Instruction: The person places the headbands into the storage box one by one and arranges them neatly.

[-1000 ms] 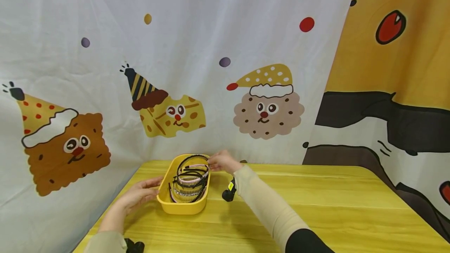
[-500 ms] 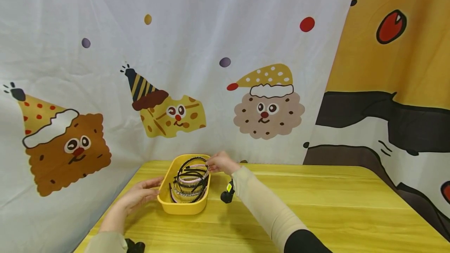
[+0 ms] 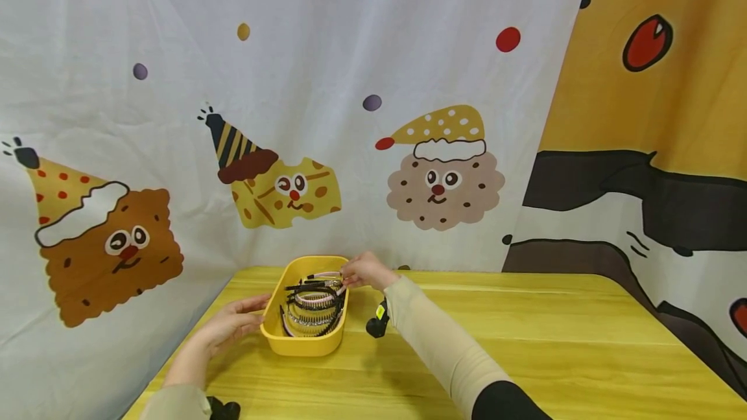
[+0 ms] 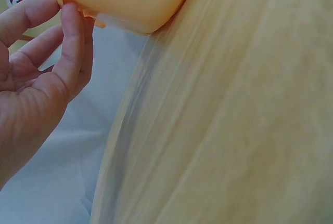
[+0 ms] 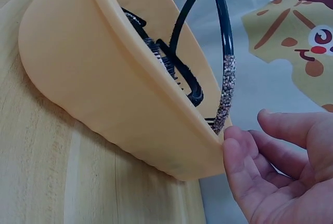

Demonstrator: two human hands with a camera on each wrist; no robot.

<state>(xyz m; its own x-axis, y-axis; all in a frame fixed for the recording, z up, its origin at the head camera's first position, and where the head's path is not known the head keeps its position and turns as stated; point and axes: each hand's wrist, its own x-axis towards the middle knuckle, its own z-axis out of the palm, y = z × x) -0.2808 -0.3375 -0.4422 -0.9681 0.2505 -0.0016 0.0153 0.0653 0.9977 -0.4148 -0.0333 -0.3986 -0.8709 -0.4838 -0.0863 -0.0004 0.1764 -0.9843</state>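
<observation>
A yellow plastic basket (image 3: 306,347) sits at the table's left side with several headbands (image 3: 315,310) piled inside, black toothed ones among them. My left hand (image 3: 230,326) is at its left side; in the left wrist view the thumb and fingertips pinch the rim. At the far right corner is my right hand (image 3: 367,271), its fingertips touching the rim and its thumb held apart. Beside those fingertips, in the right wrist view, a black headband with a glittery band (image 5: 226,86) rises above the rim; another black headband (image 5: 187,16) sticks up nearby.
The wooden table (image 3: 496,342) reaches right and forward from the basket. A white curtain with cartoon prints (image 3: 350,50) hangs directly behind it. A black device (image 3: 378,319) is strapped at the right wrist, another (image 3: 224,408) at the left wrist.
A black toothed headband that stood upright by my right hand has dropped down among the others. My left hand and the basket stay in place.
</observation>
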